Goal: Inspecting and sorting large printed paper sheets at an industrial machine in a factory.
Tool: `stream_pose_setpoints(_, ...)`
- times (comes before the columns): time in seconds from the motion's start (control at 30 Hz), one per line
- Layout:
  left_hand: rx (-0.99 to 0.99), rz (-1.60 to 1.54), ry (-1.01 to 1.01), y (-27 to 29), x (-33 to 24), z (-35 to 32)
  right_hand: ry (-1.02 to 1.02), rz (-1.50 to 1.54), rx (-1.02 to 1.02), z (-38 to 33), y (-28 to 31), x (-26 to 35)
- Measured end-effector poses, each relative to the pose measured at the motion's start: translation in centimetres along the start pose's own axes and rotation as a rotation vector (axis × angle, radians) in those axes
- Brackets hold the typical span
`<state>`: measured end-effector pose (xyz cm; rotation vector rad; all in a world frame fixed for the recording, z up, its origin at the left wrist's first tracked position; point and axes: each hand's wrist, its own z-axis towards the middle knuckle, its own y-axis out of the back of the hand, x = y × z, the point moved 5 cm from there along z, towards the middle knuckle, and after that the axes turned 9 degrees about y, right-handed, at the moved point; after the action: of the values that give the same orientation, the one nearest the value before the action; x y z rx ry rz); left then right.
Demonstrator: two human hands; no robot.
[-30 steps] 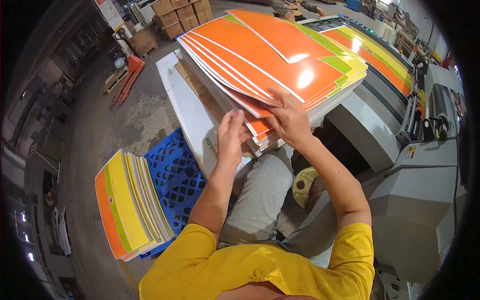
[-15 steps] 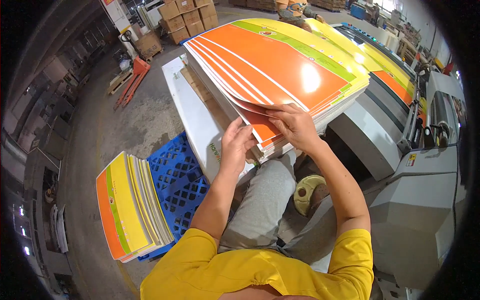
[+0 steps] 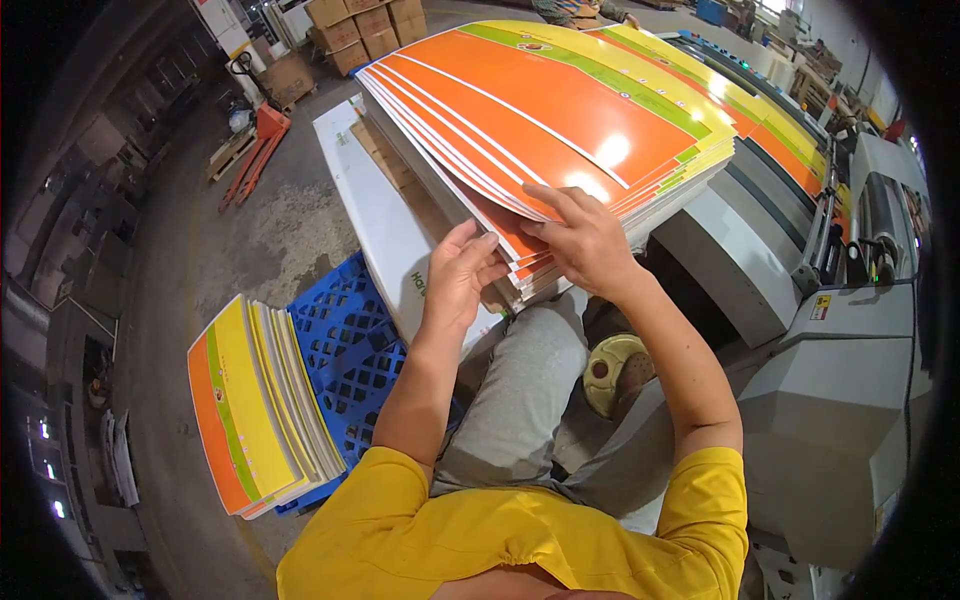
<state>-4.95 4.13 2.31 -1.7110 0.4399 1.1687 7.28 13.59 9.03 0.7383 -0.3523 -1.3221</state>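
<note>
A tall stack of glossy printed sheets (image 3: 540, 110), orange, green and yellow, lies in front of me with its edges fanned in white-bordered steps. My right hand (image 3: 590, 245) is at the stack's near corner, fingers over the lifted edge of the top sheet and thumb under it. That sheet's edge curls up, leaving a dark gap above the sheets below. My left hand (image 3: 462, 275) is at the left side of the same corner, palm turned inward. Its fingers are loosely bent and apart, close against the sheet edges, and nothing shows in them.
A white board (image 3: 375, 200) lies under the stack's left side. Lower left, a blue plastic pallet (image 3: 345, 350) bears a second sheet stack (image 3: 250, 390). A grey machine (image 3: 830, 400) stands at right. Farther off are an orange pallet jack (image 3: 262, 150), cartons (image 3: 365, 30) and another person (image 3: 575, 10).
My right hand's fingers have spread and lifted a little over the sheet's edge. The top sheet has shifted, its corner now separated from the sheets beneath. My left hand has moved slightly left.
</note>
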Motion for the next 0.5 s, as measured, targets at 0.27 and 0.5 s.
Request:
stream_pose_setpoints(0.27,-0.027,-0.072,-0.061,-0.01,-0.31,-0.14,-0.075,0.026,-0.110,0.25,0.42,0.07)
stream_pose_setpoints(0.5,-0.062,-0.031,-0.028,0.14,-0.68,0.31,-0.103,-0.032,-0.195,0.23,0.29,-0.34)
